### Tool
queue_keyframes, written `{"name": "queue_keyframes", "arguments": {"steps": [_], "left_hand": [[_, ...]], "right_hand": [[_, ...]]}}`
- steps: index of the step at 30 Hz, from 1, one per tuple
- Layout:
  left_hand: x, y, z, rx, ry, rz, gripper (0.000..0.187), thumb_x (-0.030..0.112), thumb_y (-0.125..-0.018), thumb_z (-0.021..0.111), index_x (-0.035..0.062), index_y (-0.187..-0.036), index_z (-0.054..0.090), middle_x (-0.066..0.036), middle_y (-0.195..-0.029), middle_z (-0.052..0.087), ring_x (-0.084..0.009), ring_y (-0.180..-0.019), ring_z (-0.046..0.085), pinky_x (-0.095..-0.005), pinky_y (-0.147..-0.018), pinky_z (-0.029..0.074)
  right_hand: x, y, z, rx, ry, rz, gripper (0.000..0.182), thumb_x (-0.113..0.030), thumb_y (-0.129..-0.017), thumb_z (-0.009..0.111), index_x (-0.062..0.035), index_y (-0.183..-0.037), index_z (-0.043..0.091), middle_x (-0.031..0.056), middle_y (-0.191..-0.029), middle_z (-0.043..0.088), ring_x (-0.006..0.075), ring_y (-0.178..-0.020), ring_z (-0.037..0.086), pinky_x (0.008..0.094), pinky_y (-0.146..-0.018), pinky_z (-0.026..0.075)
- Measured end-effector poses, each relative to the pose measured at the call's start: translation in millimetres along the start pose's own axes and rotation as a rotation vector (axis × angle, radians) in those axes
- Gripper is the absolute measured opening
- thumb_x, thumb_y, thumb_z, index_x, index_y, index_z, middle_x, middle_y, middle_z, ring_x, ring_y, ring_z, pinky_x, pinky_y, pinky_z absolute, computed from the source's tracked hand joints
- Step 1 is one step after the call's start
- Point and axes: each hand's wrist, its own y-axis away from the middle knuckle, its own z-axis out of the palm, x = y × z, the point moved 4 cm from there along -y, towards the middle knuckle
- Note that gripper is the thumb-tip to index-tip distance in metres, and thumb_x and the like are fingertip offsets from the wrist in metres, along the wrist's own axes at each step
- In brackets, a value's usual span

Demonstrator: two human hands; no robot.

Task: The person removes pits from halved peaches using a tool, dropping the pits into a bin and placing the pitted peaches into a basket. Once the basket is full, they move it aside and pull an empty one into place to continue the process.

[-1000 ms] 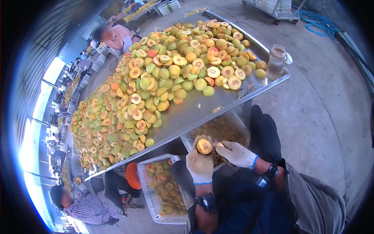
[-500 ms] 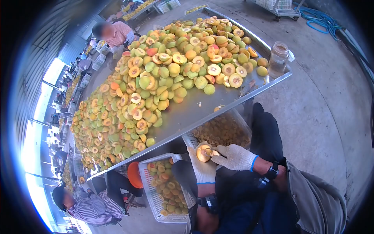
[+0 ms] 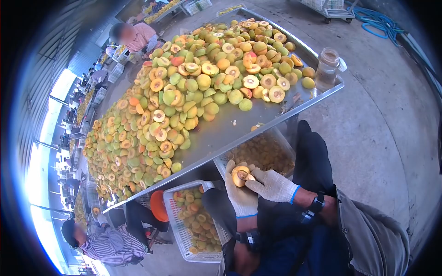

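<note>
A halved yellow peach (image 3: 238, 176) lies cut side up in my left hand (image 3: 241, 198), its gloved fingers curled around it. My right hand (image 3: 275, 186), also in a white knit glove, is closed with thumb and fingers pinched at the peach's right edge. Whatever the right fingers grip there is too small and covered to make out. Just behind both hands, under the table edge, stands a crate (image 3: 219, 164) holding brownish pieces, perhaps pits. A large heap of peach halves (image 3: 184, 92) covers much of the metal table (image 3: 216, 133) ahead.
A white crate (image 3: 177, 234) of peach halves stands left of my legs, beside an orange bowl (image 3: 159, 206). On the table's right corner is a clear jar (image 3: 328, 69). A person in a striped shirt (image 3: 115, 244) sits at left; another person (image 3: 140, 37) is across the table.
Both hands have shifted slightly left with the peach half. The right fingers now sit lower against its edge, and a pale curved piece shows there.
</note>
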Motion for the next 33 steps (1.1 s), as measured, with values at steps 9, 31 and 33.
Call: {"name": "queue_keyframes", "arguments": {"steps": [9, 31, 33], "left_hand": [[5, 5, -3, 0.133, -0.159, 0.14, 0.053, 0.054, -0.107, 0.048, 0.0043, -0.118, 0.062, -0.014, -0.103, 0.066, -0.0279, -0.093, 0.065, -0.0432, -0.088, 0.056], [27, 13, 32, 0.244, -0.389, 0.131, 0.047, 0.04, -0.107, 0.056, -0.0053, -0.1, 0.066, -0.015, -0.091, 0.069, -0.0262, -0.077, 0.069, -0.0377, -0.071, 0.06], [30, 14, 32, 0.202, -0.377, 0.156, 0.046, 0.039, -0.106, 0.057, -0.0047, -0.095, 0.066, -0.015, -0.086, 0.068, -0.0254, -0.073, 0.068, -0.0372, -0.067, 0.059]], "right_hand": [[-14, 4, 8, -0.036, 0.044, 0.099, 0.051, -0.047, -0.106, 0.048, 0.0005, -0.121, 0.061, 0.0304, -0.097, 0.07, 0.0503, -0.093, 0.067, 0.0569, -0.081, 0.051], [-8, 8, 13, -0.112, 0.005, 0.125, 0.052, -0.044, -0.107, 0.048, -0.0001, -0.132, 0.058, 0.0315, -0.096, 0.07, 0.0512, -0.091, 0.068, 0.0554, -0.078, 0.051], [-7, 9, 13, -0.123, -0.045, 0.097, 0.051, -0.044, -0.107, 0.048, -0.0003, -0.131, 0.059, 0.0312, -0.094, 0.07, 0.0511, -0.09, 0.068, 0.0549, -0.079, 0.051]]}}
